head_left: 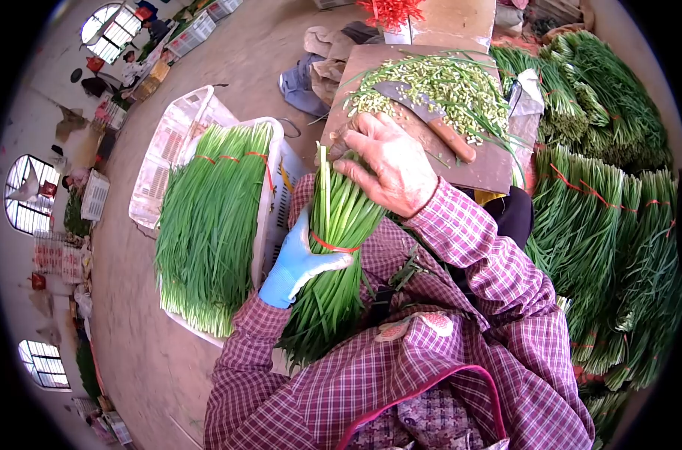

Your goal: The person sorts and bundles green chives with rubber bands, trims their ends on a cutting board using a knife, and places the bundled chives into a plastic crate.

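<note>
My left hand (299, 262), in a blue glove, is wrapped around a bunch of garlic chives (348, 206) near its red tie (333, 246). The bunch stands upright over my lap, with its pale stalk ends up and the green leaves hanging down. Bare and bent at the fingers, my right hand (393, 165) closes on the stalk ends from the right; its fingertips are partly hidden. Just beyond it, a knife (412, 101) with a wooden handle (452, 141) lies on a board (476, 172) among chopped stalk pieces (468, 90).
To the left, a white plastic crate (277, 142) holds tied chive bunches (213, 225), beside another pale crate (168, 131). More chive bunches (588, 202) are piled on the right. Past the board sits a red bundle of ties (392, 11). Other people work far off at upper left.
</note>
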{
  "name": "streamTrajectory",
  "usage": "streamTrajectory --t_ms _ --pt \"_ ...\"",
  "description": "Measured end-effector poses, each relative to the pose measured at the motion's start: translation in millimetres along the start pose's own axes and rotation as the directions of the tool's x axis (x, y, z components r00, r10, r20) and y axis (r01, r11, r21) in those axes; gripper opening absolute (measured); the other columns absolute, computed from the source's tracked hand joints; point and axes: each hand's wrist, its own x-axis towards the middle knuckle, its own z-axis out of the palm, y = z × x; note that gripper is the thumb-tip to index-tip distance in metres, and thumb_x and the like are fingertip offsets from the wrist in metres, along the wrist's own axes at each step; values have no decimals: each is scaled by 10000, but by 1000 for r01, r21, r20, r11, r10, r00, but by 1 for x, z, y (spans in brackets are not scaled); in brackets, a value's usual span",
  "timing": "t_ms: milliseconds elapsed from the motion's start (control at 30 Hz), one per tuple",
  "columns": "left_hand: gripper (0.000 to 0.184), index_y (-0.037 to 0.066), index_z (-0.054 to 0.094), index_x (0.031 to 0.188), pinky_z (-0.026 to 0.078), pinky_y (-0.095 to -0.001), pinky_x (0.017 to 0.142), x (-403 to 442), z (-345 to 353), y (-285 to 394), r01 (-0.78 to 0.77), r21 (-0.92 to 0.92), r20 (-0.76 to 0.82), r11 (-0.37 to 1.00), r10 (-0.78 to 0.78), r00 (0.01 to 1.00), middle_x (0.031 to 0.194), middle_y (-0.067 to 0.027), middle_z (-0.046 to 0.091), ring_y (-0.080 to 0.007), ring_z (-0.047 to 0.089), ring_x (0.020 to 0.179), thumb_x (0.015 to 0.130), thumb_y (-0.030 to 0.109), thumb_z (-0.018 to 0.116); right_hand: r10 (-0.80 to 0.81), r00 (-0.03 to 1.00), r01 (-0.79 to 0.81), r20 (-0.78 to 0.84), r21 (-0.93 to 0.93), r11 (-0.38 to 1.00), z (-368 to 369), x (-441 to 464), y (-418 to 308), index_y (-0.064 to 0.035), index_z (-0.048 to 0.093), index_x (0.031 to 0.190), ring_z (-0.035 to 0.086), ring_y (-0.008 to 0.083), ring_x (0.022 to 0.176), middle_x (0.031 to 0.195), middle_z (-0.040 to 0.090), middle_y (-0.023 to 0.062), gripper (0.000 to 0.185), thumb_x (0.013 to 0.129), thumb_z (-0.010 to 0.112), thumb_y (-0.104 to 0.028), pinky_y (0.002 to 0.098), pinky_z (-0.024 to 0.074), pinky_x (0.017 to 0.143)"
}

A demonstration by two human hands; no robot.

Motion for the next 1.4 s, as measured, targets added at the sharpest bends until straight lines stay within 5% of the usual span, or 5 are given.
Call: streamTrajectory --t_ms 200,533,1000,1267,1400 --pt "1031 36 267 1459 421 -358 1045 1 2 -5 -92 75 -2 993 92 996 1388 -88 431 -201 439 1274 602 -10 837 1 1000 0 14 -95 995 11 -5 0 -71 635 981 529 338 958 966 545 140 258 798 651 -252 455 457 786" --pt "1057 41 270 1459 329 -375 1101 4 -8 -14 -106 66 43 992 103 994 1400 -93 428 -202 418 1295 591 68 873 32 994 -60 100 287 956 17 -10 11 47 568 1001 541 401 897 906 522 211 369 802 689 -240 464 437 755" --pt "957 32 304 1446 426 -344 1015 2 -26 -14 -13 82 58 997 8 998 1346 -86 486 -190 465 1240 647 76 830 220 975 -217 36 380 899 34 -4 4 22 573 892 560 424 829 845 579 206 285 810 679 -230 478 439 708" --pt "1020 -42 330 1413 405 -334 1018 2 -72 -34 99 -27 67 995 -97 993 1306 -130 534 -176 527 1158 611 301 858 535 805 -226 -255 702 675 26 1 53 -1 599 1082 607 172 831 916 653 87 262 941 575 -221 299 494 797" --pt "947 -39 314 1411 508 -318 853 4 -91 -38 23 -84 50 996 -19 999 1252 -133 558 -172 598 993 653 182 836 633 765 -319 -120 783 534 9 -33 34 56 467 1244 547 158 1029 1124 583 125 404 981 530 -245 299 452 910"
